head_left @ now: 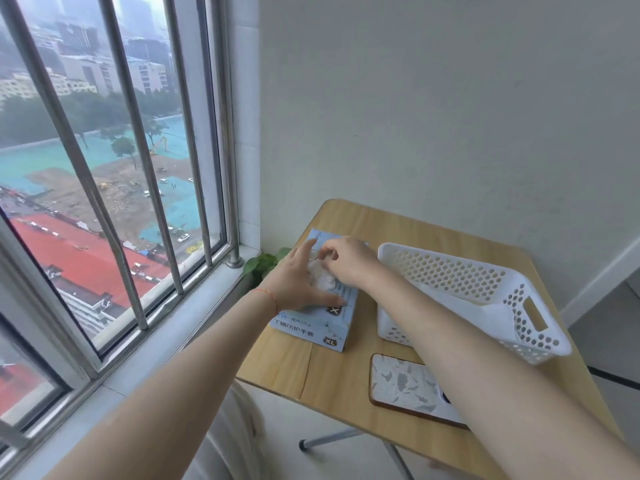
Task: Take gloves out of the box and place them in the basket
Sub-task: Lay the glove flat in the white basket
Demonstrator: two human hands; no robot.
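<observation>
A crumpled white glove [320, 277] bulges out of the opening on top of a flat pale blue cardboard glove box [317, 322] printed with dark characters and "XL" marks, which lies near the centre of the frame on a light wooden surface [349, 372]. The right hand [348, 259] comes in from the lower right, its fingers curled down and pinching the glove at the box's opening. The left hand [298, 278] reaches in from the lower left and lies on the box top with fingers spread and mostly straight, the thumb stretched toward the near end of the box, pressing it down; a thin red string bracelet [268, 296] circles that wrist. Just right of the box, touching or nearly touching it, stands a white rectangular plastic basket [530, 327] with perforated walls and a slot handle at its near right end; something white lies on its floor, though the right forearm hides part of it. Below the box and basket, toward the bottom centre, a phone in a grey-and-white patterned case [405, 384] lies flat on the surface, partly covered by the right forearm. Green plant leaves [263, 263] show behind the surface's left edge, beside a window with grey metal bars [138, 150] filling the left half of the frame. A plain pale wall [450, 98] fills the upper right.
</observation>
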